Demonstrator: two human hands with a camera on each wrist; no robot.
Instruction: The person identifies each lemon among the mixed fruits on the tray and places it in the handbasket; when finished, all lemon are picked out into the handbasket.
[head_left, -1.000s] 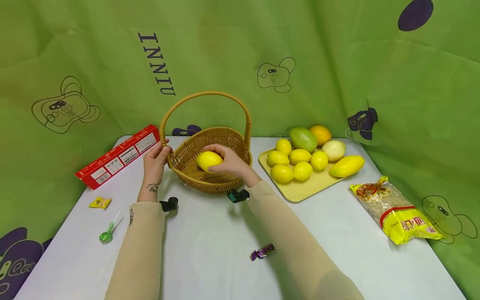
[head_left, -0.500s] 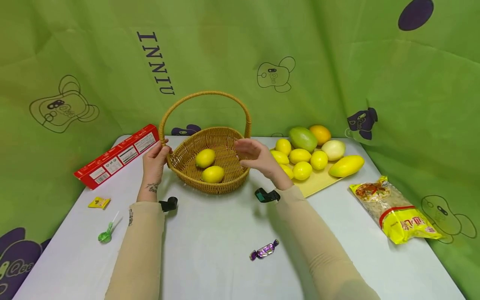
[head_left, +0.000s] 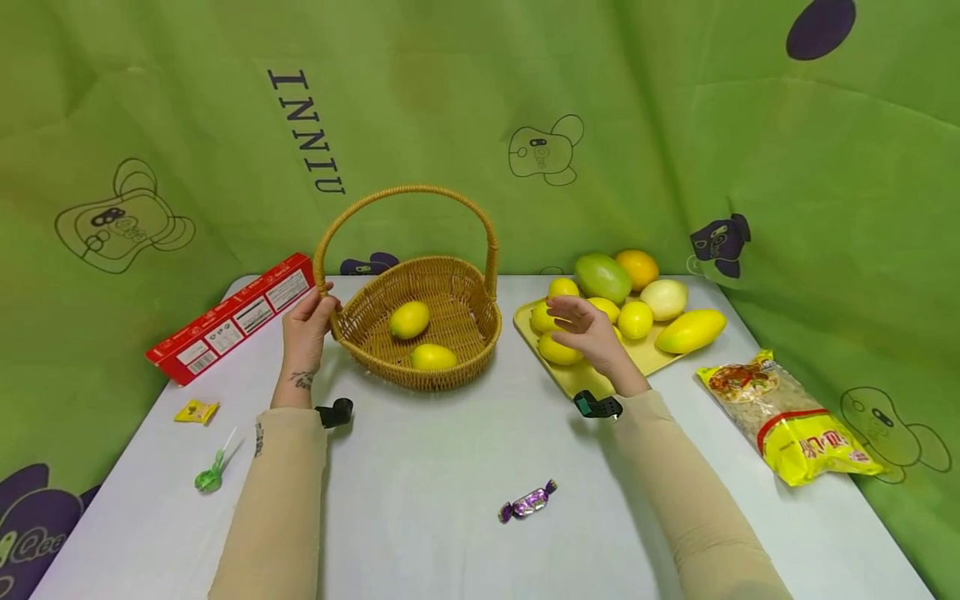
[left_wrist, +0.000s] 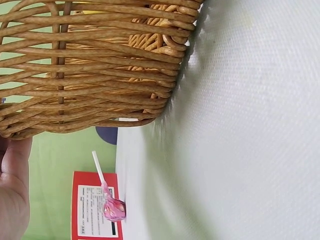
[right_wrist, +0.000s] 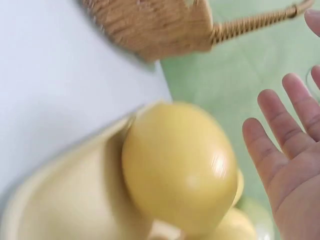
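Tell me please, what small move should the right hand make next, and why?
Probably lower the right hand onto the nearest lemon on the tray and grip it: it hovers open and holds nothing, while the left hand steadies the basket.

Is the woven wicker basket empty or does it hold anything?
Not empty: the woven wicker basket holds two yellow lemons on its floor.

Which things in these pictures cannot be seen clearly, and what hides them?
- Lemons on the tray, head view: the right hand covers several, so no count.
- Left hand, head view: the fingers pass behind the basket at its handle.
- Red box: label print too small.
- Basket, left wrist view: inside hidden by its wall, cut off by the edge.
- Lemon, right wrist view: blurred, too close.
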